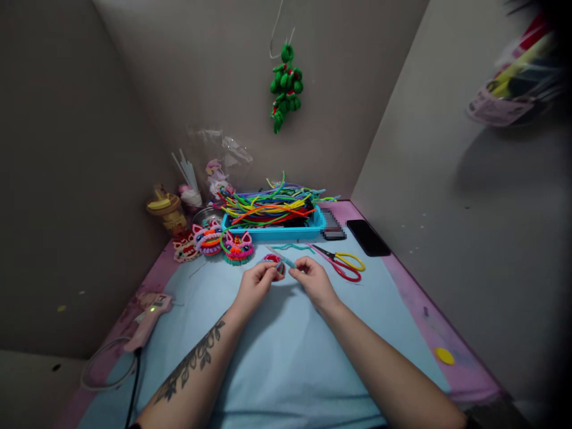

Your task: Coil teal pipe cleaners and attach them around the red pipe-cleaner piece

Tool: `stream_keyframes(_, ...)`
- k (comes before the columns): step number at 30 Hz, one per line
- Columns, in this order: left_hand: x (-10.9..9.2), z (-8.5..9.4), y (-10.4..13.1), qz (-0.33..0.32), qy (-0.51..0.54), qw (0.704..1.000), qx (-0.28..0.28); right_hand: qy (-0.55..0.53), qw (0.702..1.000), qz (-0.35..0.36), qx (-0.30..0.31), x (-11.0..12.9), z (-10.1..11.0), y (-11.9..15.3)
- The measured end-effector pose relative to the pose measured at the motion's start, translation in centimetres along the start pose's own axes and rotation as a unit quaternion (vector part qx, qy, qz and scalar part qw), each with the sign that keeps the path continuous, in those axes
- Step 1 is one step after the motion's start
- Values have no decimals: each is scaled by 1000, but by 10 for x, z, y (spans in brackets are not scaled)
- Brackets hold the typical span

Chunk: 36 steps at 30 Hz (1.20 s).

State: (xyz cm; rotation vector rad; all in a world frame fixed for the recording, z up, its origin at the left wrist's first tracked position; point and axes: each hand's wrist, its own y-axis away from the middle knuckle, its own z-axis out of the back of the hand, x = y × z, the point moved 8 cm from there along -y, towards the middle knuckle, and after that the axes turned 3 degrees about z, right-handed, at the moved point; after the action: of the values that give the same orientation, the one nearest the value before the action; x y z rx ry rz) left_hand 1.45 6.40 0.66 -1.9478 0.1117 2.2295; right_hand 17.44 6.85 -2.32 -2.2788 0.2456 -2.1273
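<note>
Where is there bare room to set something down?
The light-blue cloth shows bare right of the right forearm, bordered by the scissors, black phone and yellow disc; between the left forearm and the glue gun; and between the forearms, nearer than the left hand and right hand. It is crowded at the back, around the blue tray and animal-face pieces.

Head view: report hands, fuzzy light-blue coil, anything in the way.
Right hand pinches coil. Left hand close by, hold unclear. Red-and-yellow-handled scissors lie beyond right hand.
</note>
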Motion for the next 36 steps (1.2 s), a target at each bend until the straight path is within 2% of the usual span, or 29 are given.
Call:
stream_keyframes(4, 0, -1, 1, -3, -5, 1000, 8, 46, 998, 25, -29, 3, 6, 1)
stream_keyframes(9, -1, -1, 3, -1, -12, 1000, 8, 139, 980, 128, -69, 23, 11, 5)
stream_keyframes(19, 3, -4, 1, 2, -2, 1000, -1, 258, 938, 212, -89, 47, 8, 15)
stream_keyframes(25, -4, 6, 1, -32, -52, 996, -69, 329, 914, 230, -65, 48, -3, 19)
stream_keyframes(31, -10, 8, 1, -28, -76, 992, -97, 375, 895, 242, -29, 47, -12, 21)
stream_keyframes(33, -11, 10, 1, -22, -70, 992, -106, 369, 900, 232, -2, 44, -15, 20)
stream_keyframes(36, -8, 13, 0, -11, -65, 992, -106, 324, 927, 180, 58, 34, -19, 16)
